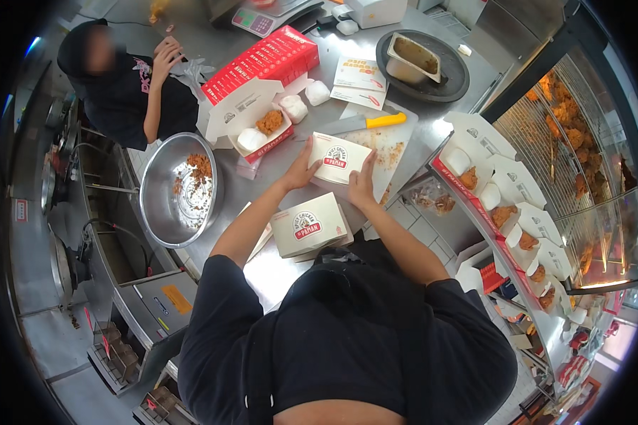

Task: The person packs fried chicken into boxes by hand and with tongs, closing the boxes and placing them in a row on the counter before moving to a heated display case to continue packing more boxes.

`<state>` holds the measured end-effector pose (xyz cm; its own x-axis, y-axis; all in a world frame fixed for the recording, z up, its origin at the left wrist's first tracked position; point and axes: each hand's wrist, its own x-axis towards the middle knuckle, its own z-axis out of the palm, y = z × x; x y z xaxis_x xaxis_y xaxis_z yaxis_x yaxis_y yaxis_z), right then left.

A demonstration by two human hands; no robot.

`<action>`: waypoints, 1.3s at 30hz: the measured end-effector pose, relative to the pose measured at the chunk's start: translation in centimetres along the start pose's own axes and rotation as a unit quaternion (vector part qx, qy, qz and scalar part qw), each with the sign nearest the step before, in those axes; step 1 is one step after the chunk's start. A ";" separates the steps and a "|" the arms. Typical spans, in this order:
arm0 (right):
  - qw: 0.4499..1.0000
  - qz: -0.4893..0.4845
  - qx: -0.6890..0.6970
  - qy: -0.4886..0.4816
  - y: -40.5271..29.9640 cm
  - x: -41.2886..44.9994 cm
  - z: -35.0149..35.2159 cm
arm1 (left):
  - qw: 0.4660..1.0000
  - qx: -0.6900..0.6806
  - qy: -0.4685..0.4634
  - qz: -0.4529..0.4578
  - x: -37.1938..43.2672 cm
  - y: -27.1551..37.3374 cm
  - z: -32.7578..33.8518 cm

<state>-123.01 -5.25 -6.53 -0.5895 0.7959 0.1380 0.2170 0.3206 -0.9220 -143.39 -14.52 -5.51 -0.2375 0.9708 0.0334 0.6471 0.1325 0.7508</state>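
Between my left hand (301,168) and my right hand (363,183) is a closed white cardboard food box (345,143) with a printed logo. My fingers press its two sides, above the steel table. Nearer my body sits a stack of similar boxes (287,241). Just beyond the held box, a knife (345,125) with a yellow handle lies on a white cutting board (380,164) scattered with crumbs. To the left of my hands stands an open box (268,151) containing fried chicken (269,122) and a white wrapped bundle (251,139).
A steel bowl (154,196) with crumbs stands left. Two wrapped bundles (293,109), a large red box (266,64), flat printed cards (359,79) and a metal pan (404,74) on a dark round tray lie beyond. Filled open boxes (484,186) line the right shelf. A co-worker (133,90) stands far left.
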 end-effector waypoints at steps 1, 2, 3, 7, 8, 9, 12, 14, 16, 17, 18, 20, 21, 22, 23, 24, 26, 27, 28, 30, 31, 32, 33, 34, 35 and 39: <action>0.998 0.016 0.040 0.052 -0.5 -0.2 0.7 | 0.999 -0.040 0.002 -0.008 0.1 0.2 -0.1; 0.997 0.020 0.041 0.056 -0.8 -0.5 0.9 | 0.997 -0.081 0.003 -0.017 0.1 0.4 -0.1; 0.996 0.084 -0.026 0.028 -2.0 -0.5 0.9 | 0.997 -0.079 0.002 -0.016 0.0 0.3 -0.1; 0.975 0.086 -0.207 -0.012 -1.8 -0.8 -0.3 | 0.996 -0.074 0.014 -0.051 -0.1 0.8 -0.9; 0.975 0.087 -0.205 -0.012 -1.5 -1.1 -0.4 | 0.992 -0.094 0.007 -0.084 -0.1 1.1 -1.3; 0.987 0.078 -0.136 -0.017 -1.4 -1.0 -0.8 | 0.992 -0.094 0.008 -0.084 0.0 1.4 -1.6; 0.996 0.066 -0.063 -0.019 -0.7 -0.9 -1.0 | 0.996 -0.045 0.017 -0.076 -0.2 2.2 -1.9; 0.996 0.068 -0.059 -0.016 0.1 -1.9 -0.9 | 0.999 0.005 0.037 -0.037 -0.6 2.6 -1.6; 0.997 0.045 -0.058 -0.027 -0.1 -1.3 -0.9 | 0.998 0.031 0.056 -0.015 -1.0 1.6 -1.7; 0.997 0.041 -0.057 -0.025 -0.2 -1.1 -0.9 | 0.996 0.055 0.070 0.009 -1.0 1.0 -1.7; 0.998 0.019 -0.063 -0.016 -0.4 -1.2 -1.0 | 0.996 0.057 0.068 0.014 -0.8 1.2 -2.3; 0.998 -0.002 -0.068 0.000 -0.7 -0.4 -1.1 | 0.959 0.236 0.003 0.156 -0.1 1.4 -3.7; 1.000 0.009 0.026 -0.005 -1.5 -0.2 -1.1 | 0.959 0.235 0.001 0.158 -0.1 0.9 -4.1; 0.992 0.020 0.121 -0.010 -2.0 -0.1 -1.1 | 0.963 0.218 -0.013 0.160 0.0 0.5 -4.4; 0.992 0.022 0.121 -0.007 -2.0 -0.2 -1.2 | 0.966 0.201 -0.027 0.162 0.3 0.1 -4.4; 0.991 -0.021 0.132 -0.003 -1.9 -0.4 -1.4 | 0.973 0.174 -0.025 0.147 0.6 0.2 -4.4; 0.988 -0.061 0.143 0.007 -1.7 -1.4 -1.8 | 0.977 0.168 -0.036 0.125 0.6 -0.1 -4.0; 0.985 -0.071 0.153 0.023 -2.1 -2.4 -2.1 | 0.980 0.165 -0.040 0.101 0.8 -0.1 -4.1; 0.982 -0.081 0.164 0.040 -2.3 -2.9 -2.4 | 0.979 0.166 -0.045 0.106 0.8 -0.1 -3.9; 0.994 -0.028 0.093 0.046 -1.5 -2.5 -2.9 | 0.985 0.151 -0.027 0.085 0.4 0.2 -3.6; 0.998 0.024 0.022 0.044 -1.3 -2.2 -3.0 | 0.984 0.150 -0.034 0.088 0.6 0.3 -3.5; 0.998 0.030 0.023 0.050 -1.0 -1.9 -3.2 | 0.984 0.148 -0.023 0.094 0.9 0.4 -3.4; 0.998 0.001 -0.015 0.068 -2.5 -1.3 -3.7 | 0.985 0.147 -0.006 0.093 0.4 0.4 -3.6; 0.994 -0.028 -0.055 0.093 -3.3 -0.7 -4.1 | 0.984 0.148 -0.010 0.095 0.5 0.3 -3.6; 0.994 -0.025 -0.055 0.096 -3.3 -0.6 -4.2 | 0.984 0.145 -0.001 0.103 0.5 0.3 -3.5; 0.965 -0.172 -0.144 0.135 -5.1 0.6 -4.8 | 0.988 0.108 0.019 0.111 0.5 0.3 -3.6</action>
<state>-120.70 -3.94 0.02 -0.4503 0.7086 0.5433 0.2739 0.6888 -0.6712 -145.94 -14.74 -2.89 -0.0968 0.9728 0.2104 0.8246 -0.0400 0.5642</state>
